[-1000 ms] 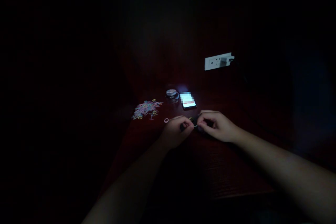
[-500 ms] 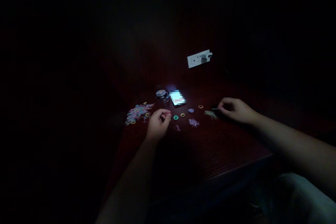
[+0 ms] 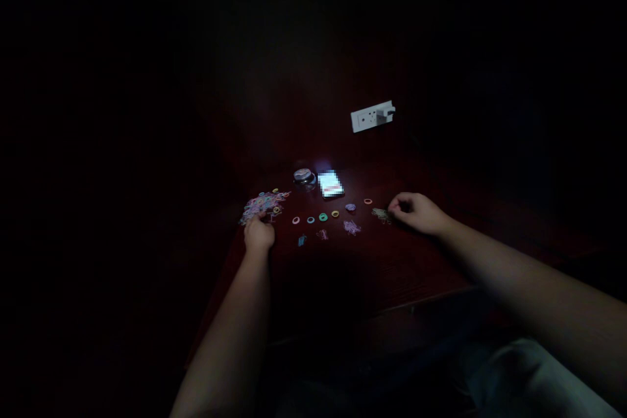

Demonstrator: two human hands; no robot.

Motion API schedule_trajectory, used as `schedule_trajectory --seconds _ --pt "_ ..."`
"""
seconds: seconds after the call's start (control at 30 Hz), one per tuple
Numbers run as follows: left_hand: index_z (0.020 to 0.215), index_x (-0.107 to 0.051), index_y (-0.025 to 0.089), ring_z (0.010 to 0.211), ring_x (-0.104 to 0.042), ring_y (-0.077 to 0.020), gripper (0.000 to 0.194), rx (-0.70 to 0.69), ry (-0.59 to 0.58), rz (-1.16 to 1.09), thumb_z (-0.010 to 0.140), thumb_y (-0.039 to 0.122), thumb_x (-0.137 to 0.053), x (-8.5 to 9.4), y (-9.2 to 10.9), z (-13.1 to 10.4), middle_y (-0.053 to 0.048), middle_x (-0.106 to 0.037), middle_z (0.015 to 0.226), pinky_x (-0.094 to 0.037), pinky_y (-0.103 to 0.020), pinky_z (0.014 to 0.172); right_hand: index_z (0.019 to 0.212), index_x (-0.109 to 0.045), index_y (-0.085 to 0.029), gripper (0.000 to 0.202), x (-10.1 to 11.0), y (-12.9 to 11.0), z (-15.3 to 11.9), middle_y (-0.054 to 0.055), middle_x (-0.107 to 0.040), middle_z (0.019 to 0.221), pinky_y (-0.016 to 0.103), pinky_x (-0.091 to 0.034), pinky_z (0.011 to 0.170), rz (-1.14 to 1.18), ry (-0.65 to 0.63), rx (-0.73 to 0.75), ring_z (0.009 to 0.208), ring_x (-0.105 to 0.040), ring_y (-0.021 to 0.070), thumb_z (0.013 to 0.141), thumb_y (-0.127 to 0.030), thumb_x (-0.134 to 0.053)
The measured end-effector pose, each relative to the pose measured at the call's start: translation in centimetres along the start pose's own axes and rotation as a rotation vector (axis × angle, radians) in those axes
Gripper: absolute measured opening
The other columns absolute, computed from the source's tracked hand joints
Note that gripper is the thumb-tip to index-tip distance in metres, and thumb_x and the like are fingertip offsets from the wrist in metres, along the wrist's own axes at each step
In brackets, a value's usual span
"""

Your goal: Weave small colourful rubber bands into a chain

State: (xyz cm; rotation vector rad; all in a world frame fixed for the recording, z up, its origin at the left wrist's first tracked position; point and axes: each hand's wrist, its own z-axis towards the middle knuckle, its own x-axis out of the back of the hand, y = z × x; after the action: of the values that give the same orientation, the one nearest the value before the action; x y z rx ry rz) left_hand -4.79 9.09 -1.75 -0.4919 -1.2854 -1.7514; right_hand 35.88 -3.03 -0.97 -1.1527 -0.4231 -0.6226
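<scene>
My left hand (image 3: 259,233) rests at the near edge of a mixed pile of small coloured rubber bands (image 3: 264,204); its fingertips are largely hidden, so its grip is unclear. On the right, my right hand (image 3: 418,212) has thumb and fingers pinched together beside a small heap of yellow-green rubber bands (image 3: 381,214). Whatever lies in that pinch is too small to make out. Between the hands runs a row of rings: pink (image 3: 296,221), blue (image 3: 310,220), green (image 3: 323,217), yellow (image 3: 336,214), a purple bunch (image 3: 350,208) and orange (image 3: 368,201).
Nearer me lie small heaps of blue bands (image 3: 302,240), dark pink bands (image 3: 322,234) and purple bands (image 3: 351,227). Behind the row are a round lidded jar (image 3: 304,176) and a lit phone (image 3: 330,184). A white socket plate (image 3: 372,117) holds a plug. Surroundings are dark.
My left hand has moved left from the row to the mixed pile, uncovering the pink and blue rings and the blue heap. My right hand has shifted slightly left, against the yellow-green heap.
</scene>
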Motion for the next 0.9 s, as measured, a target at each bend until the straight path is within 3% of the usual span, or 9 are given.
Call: schedule_trajectory --seconds 0.1,0.23,0.43,0.63,0.9 --pt "0.116 -0.064 0.016 0.116 -0.054 -0.0382 0.043 0.086 -0.036 0.081 0.074 0.019 -0.059 0.0 0.4 -0.6 -0.019 -0.060 0.124 -0.042 -0.052 0.098 0.074 -0.064 -0.015 0.020 0.4 0.0 0.1 0.002 -0.062 0.064 0.024 -0.043 0.052 0.040 0.026 -0.054 0.056 -0.054 0.0137 0.074 -0.034 -0.055" --pt "0.109 -0.068 0.023 0.117 -0.054 -0.0377 0.034 0.121 -0.074 0.133 0.077 0.028 -0.060 0.1 1.1 -1.1 -0.016 -0.062 0.123 -0.042 -0.051 0.097 0.076 -0.062 -0.015 0.020 0.7 0.3 0.4 0.003 -0.061 0.062 0.024 -0.041 0.046 0.124 0.085 -0.149 0.051 -0.053 0.0131 0.073 -0.033 -0.054" --pt "0.095 -0.071 0.024 0.099 -0.066 -0.0266 0.019 0.124 -0.111 0.103 0.081 0.026 -0.057 0.3 0.9 -1.2 -0.010 -0.071 0.105 -0.048 -0.036 0.088 0.073 -0.061 -0.017 0.013 0.8 0.3 0.7 0.001 -0.060 0.060 0.023 -0.039 0.046 0.257 0.132 -0.264 0.049 -0.051 0.0125 0.071 -0.030 -0.060" --pt "0.104 -0.064 0.020 0.094 -0.067 -0.0166 0.022 0.088 -0.087 0.045 0.084 0.017 -0.055 0.3 0.2 -1.4 -0.007 -0.072 0.105 -0.047 -0.024 0.086 0.079 -0.062 -0.015 0.014 1.0 0.2 0.5 0.003 -0.061 0.061 0.024 -0.038 0.048 0.259 0.122 -0.320 0.050 -0.050 0.0124 0.077 -0.028 -0.058" --pt "0.097 -0.065 0.020 0.092 -0.067 -0.0197 0.017 0.093 -0.050 0.005 0.086 0.020 -0.052 0.6 0.4 -1.9 -0.008 -0.072 0.100 -0.048 -0.029 0.086 0.080 -0.062 -0.016 0.017 1.2 0.6 0.6 0.003 -0.060 0.062 0.025 -0.039 0.047 0.265 0.161 -0.319 0.050 -0.051 0.0133 0.076 -0.032 -0.058"
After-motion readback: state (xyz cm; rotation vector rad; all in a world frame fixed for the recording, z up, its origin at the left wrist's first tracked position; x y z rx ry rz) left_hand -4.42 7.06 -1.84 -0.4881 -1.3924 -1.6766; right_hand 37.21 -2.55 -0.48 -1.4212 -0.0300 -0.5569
